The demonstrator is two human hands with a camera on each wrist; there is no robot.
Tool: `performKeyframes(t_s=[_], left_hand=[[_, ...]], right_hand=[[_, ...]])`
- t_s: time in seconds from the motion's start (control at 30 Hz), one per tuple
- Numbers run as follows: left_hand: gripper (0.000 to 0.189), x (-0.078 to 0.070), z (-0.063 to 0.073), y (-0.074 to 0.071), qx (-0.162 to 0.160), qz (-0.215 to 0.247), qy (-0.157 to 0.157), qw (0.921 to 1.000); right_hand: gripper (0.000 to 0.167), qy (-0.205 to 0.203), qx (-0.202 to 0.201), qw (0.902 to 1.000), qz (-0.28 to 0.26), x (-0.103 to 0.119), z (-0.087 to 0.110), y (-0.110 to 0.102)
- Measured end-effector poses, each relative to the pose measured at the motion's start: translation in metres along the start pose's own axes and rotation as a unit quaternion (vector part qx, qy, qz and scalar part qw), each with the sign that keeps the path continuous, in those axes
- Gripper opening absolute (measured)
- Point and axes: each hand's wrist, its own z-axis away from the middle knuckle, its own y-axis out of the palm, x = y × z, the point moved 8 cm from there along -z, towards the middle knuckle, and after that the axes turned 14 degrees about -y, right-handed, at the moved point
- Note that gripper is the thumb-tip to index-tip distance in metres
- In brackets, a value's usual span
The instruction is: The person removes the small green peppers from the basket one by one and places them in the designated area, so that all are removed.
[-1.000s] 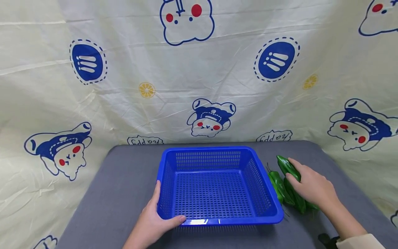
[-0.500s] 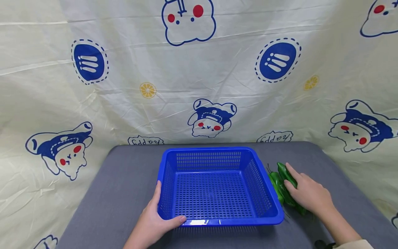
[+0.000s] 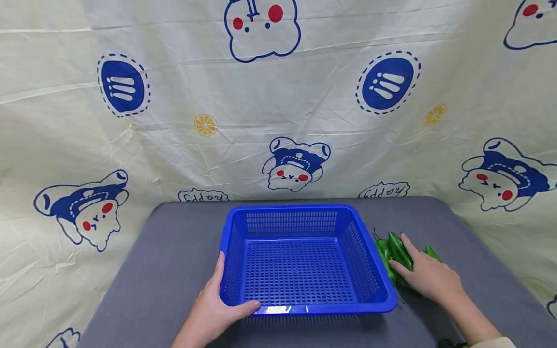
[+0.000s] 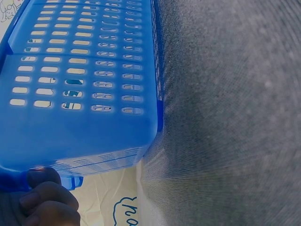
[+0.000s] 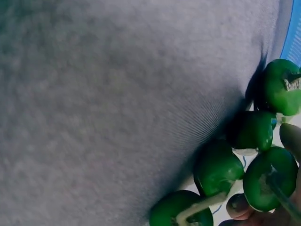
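My left hand (image 3: 211, 307) grips the near left corner of a blue plastic basket (image 3: 304, 308), its thumb over the front rim. In the left wrist view, curled fingers (image 4: 51, 202) hold the rim, beside the basket's slotted wall (image 4: 80, 127). Right of the basket, my right hand (image 3: 432, 275) grips a green pepper (image 3: 399, 250) between thumb and fingers. The right wrist view shows the stem end of this held pepper (image 5: 269, 179). Beside it lie several more green peppers (image 5: 216, 167), one of them (image 5: 282, 87) nearest the basket.
Grey cloth (image 3: 174, 261) covers the table. A pale curtain with blue cartoon prints (image 3: 296, 164) hangs behind the table and along both sides. Another pepper (image 3: 431, 252) shows just beyond my right hand.
My right hand has shifted slightly left and toward me with the pepper, low over the others. A pepper has come into view beyond its fingers. My left hand and the basket stay put.
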Motion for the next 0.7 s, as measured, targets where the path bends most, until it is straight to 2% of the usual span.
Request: performKeyframes(t_s=[0.07, 0.17, 0.23, 0.37, 0.5, 0.57, 0.7], left_hand=[[0.131, 0.0, 0.0, -0.001, -0.002, -0.002, 0.002, 1.0], [0.131, 0.001, 0.001, -0.003, -0.008, -0.012, 0.007, 0.9999], [0.131, 0.0, 0.002, -0.006, -0.016, -0.03, 0.011, 0.9994], [0.132, -0.002, 0.004, -0.012, -0.038, -0.096, 0.002, 0.9946], [0.136, -0.007, 0.007, -0.017, -0.053, -0.162, -0.003, 0.9854], [0.136, -0.012, 0.008, -0.018, -0.059, -0.193, 0.005, 0.9793], [0.122, -0.027, 0.011, -0.02, -0.082, -0.267, 0.021, 0.9601]], right_hand=[[0.108, 0.006, 0.004, 1.0, 0.005, 0.0, 0.0, 0.0], [0.108, 0.01, -0.012, 0.9998, 0.014, 0.002, 0.001, -0.005], [0.106, 0.008, -0.036, 0.9991, 0.02, 0.007, 0.003, -0.01], [0.099, -0.003, -0.097, 0.9947, 0.032, 0.026, 0.009, -0.027], [0.088, -0.024, -0.145, 0.9885, 0.036, 0.057, 0.016, -0.045], [0.082, -0.039, -0.166, 0.9848, 0.033, 0.075, 0.02, -0.053], [0.073, -0.07, -0.2, 0.9769, 0.025, 0.112, 0.027, -0.065]])
